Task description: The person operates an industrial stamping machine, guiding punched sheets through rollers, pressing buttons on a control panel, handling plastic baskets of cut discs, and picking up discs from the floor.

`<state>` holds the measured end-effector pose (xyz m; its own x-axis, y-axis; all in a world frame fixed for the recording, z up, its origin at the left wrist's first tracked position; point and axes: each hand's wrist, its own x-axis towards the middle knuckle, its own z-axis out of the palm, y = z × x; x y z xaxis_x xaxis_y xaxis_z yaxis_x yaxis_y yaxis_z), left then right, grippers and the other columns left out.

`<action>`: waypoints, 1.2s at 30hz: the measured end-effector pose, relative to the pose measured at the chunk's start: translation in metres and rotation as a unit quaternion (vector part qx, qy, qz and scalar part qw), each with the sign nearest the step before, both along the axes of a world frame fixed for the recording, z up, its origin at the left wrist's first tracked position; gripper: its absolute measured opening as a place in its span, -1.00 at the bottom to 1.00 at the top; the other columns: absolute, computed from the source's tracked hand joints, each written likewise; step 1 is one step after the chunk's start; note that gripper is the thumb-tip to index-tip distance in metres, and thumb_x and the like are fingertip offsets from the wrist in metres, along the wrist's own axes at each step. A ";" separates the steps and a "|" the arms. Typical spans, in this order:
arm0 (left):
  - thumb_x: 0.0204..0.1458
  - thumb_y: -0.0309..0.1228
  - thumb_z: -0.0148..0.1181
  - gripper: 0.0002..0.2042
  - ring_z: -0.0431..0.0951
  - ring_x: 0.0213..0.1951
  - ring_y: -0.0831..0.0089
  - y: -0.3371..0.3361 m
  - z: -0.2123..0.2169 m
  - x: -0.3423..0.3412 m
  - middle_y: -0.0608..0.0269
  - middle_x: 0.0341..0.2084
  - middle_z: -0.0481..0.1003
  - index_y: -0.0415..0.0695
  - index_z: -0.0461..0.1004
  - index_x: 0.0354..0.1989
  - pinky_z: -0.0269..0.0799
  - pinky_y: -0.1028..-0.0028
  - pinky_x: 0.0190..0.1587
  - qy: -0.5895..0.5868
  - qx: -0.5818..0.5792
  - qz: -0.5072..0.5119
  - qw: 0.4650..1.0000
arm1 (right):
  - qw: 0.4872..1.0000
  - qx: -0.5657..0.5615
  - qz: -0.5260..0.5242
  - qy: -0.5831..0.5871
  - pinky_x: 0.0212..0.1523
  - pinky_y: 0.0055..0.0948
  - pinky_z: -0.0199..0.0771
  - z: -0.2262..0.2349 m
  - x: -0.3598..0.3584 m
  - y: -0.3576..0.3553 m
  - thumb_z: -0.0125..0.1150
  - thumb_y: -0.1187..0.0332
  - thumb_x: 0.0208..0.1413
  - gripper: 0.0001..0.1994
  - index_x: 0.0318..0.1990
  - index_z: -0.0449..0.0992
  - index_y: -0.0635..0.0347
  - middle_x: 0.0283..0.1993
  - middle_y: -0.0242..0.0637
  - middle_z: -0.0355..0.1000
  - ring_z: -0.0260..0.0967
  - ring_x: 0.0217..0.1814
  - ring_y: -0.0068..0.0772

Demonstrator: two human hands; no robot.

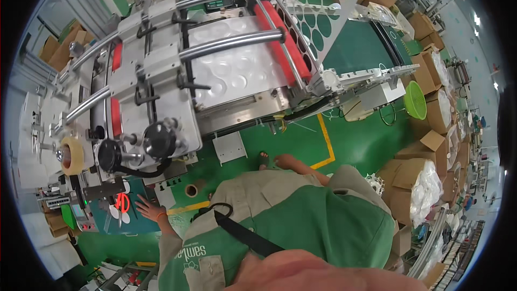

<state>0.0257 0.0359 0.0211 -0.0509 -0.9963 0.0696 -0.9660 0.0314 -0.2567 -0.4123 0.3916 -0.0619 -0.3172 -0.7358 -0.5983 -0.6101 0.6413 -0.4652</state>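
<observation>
Fingers spread, my left hand [150, 209] is at the edge of a dark teal worktop [142, 225], just right of a pair of scissors with orange-red handles [123, 202]. White round pieces [125, 218] lie around the scissors. No object shows in the left hand. My right hand [286, 162] hangs low in front of my body, over the green floor and under the machine's front edge. Its fingers are small and partly curled, and I cannot make out whether they hold anything.
A large machine with steel bars [231, 45], red rollers [283, 43] and black knobs [159, 140] fills the upper left. Holed white web [344, 0] rises behind it. A tape roll [71, 156] is at left. Cardboard boxes [401, 175] and a green basket [415, 100] stand at right.
</observation>
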 end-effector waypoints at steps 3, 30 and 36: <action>-0.38 -0.25 0.28 -0.03 -0.05 0.19 0.00 -0.015 -0.009 -0.002 0.08 0.20 -0.11 0.26 -0.26 0.24 0.00 0.12 0.11 0.027 -0.024 0.045 0.998 | 0.988 0.017 -0.148 0.026 -0.17 -0.24 0.34 -0.030 -0.043 0.070 -0.04 0.23 -0.13 -0.71 -0.24 0.47 0.07 -0.24 -0.06 0.40 0.34 -0.19 -0.03; -0.05 -0.44 -0.06 -0.45 0.12 0.10 -0.06 -0.038 -0.044 -0.039 0.22 0.13 0.07 0.24 0.01 0.17 0.14 0.12 0.03 -0.089 -0.118 0.148 0.978 | 0.923 0.037 -0.362 0.123 -0.69 -0.62 0.22 0.372 -0.248 0.066 0.11 0.09 -0.11 -0.70 -0.57 0.53 0.14 -0.65 -0.40 0.41 0.30 -0.65 -0.64; 0.08 -0.28 -0.25 -0.59 0.19 0.07 0.00 -0.029 -0.068 -0.001 0.25 0.19 -0.01 0.22 0.03 0.15 0.20 0.16 0.00 -0.157 -0.144 0.126 0.969 | 0.869 -0.418 -0.215 0.151 -0.42 -0.62 0.26 0.391 -0.308 -0.097 0.12 0.37 -0.04 -0.70 -0.11 0.40 0.21 -0.45 -0.45 0.34 0.25 -0.42 -0.66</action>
